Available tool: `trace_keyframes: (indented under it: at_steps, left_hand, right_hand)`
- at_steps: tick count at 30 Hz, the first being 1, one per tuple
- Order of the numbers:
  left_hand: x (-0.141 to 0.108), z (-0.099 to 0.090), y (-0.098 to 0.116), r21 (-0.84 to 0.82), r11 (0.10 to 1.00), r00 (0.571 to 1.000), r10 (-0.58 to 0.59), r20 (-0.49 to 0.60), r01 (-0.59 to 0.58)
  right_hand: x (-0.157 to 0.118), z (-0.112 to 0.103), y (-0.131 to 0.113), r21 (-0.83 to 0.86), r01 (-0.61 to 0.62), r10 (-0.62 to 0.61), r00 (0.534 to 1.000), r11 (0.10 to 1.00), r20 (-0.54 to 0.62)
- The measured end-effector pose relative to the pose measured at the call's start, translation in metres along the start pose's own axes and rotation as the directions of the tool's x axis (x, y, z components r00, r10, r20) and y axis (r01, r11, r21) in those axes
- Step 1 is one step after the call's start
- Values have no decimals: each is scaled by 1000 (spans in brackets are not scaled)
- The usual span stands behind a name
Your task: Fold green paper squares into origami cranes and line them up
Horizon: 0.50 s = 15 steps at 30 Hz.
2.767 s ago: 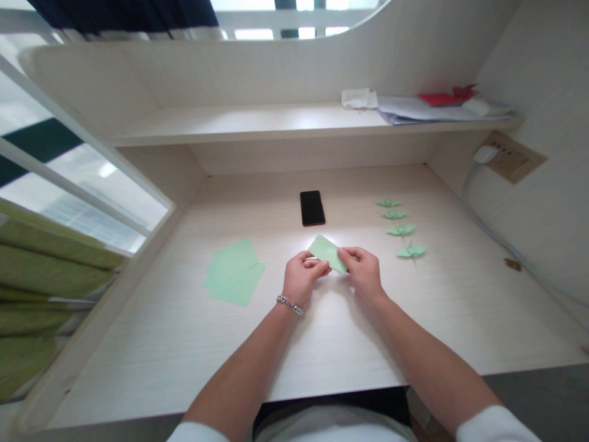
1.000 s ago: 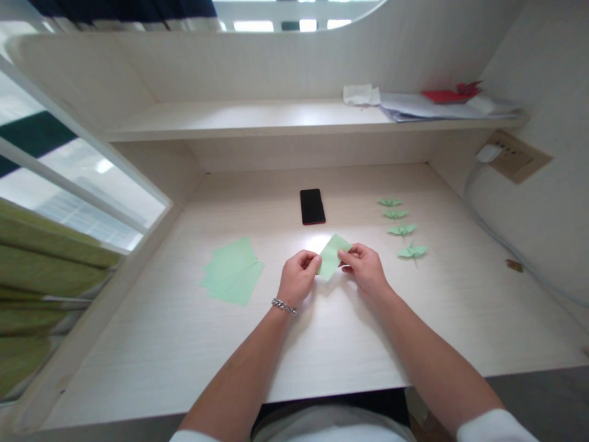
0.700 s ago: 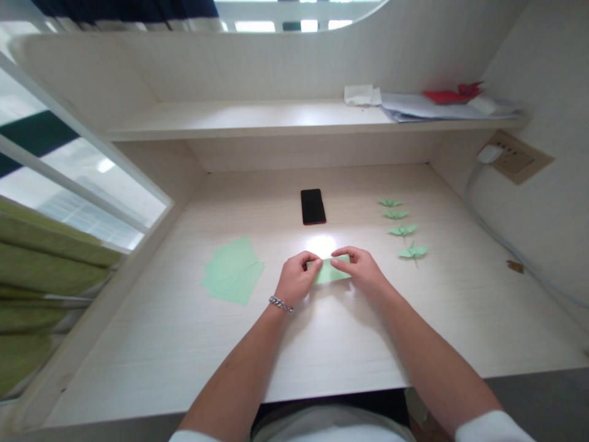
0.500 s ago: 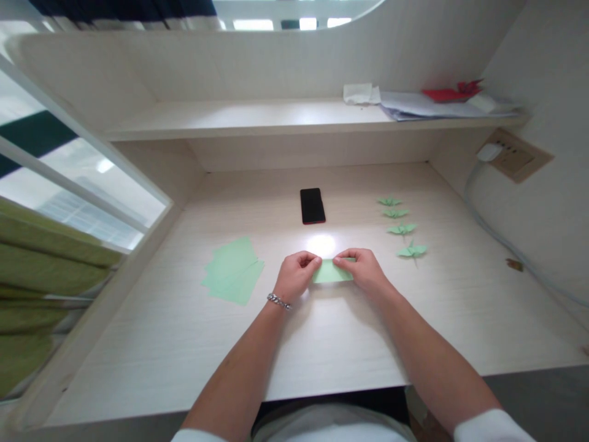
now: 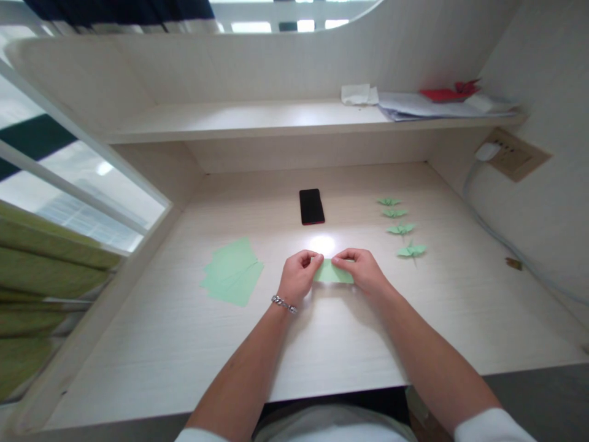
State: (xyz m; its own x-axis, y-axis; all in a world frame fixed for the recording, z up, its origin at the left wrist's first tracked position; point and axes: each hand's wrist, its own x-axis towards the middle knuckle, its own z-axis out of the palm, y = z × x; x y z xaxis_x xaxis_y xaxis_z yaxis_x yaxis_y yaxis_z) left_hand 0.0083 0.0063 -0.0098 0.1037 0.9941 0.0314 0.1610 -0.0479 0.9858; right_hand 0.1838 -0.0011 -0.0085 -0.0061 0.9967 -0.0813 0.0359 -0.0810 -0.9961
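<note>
A folded green paper (image 5: 334, 272) is held between my two hands at the middle of the desk. My left hand (image 5: 300, 275) pinches its upper left corner, and my right hand (image 5: 361, 269) pinches it near the upper right. The paper's long edge runs from left to right. Flat green sheets (image 5: 234, 271) lie fanned out to the left of my hands. Several folded green paper figures stand in a column on the right, the nearest figure (image 5: 411, 250) being closest to my right hand.
A black phone (image 5: 311, 206) lies beyond my hands. The shelf (image 5: 239, 116) above carries white papers (image 5: 418, 105) and a red paper piece (image 5: 444, 95). A charger cable (image 5: 497, 236) runs down the right wall from a socket (image 5: 519, 156).
My left hand has shifted slightly to the right along the paper, and its wrist with the bracelet moved right too. My right hand has hardly moved.
</note>
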Motion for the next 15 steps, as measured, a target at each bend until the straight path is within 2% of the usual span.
trace_keyframes:
  at_steps: [3, 6, 9, 12, 15]
  left_hand:
    - [-3, 2, 0, 101, 994, 998, 28, 53, -33]
    - [-1, -1, -2, 139, 989, 998, 41, 57, -48]
    - [5, -12, -6, 80, 997, 999, 17, -41, -14]
    - [12, -29, -10, 14, 999, 988, -32, -150, 34]
    - [14, -40, -11, -59, 998, 951, -53, -305, 37]
  right_hand:
    - [-4, 0, -6, -110, 50, -35, 989, 993, 141]
    - [-6, 0, -11, -258, 122, -77, 981, 959, 178]
    - [-4, -6, -11, -258, 75, -29, 983, 963, 180]
    - [1, -19, -9, -140, -30, 57, 979, 990, 194]
    - [5, -31, -7, -47, -66, 70, 993, 997, 97]
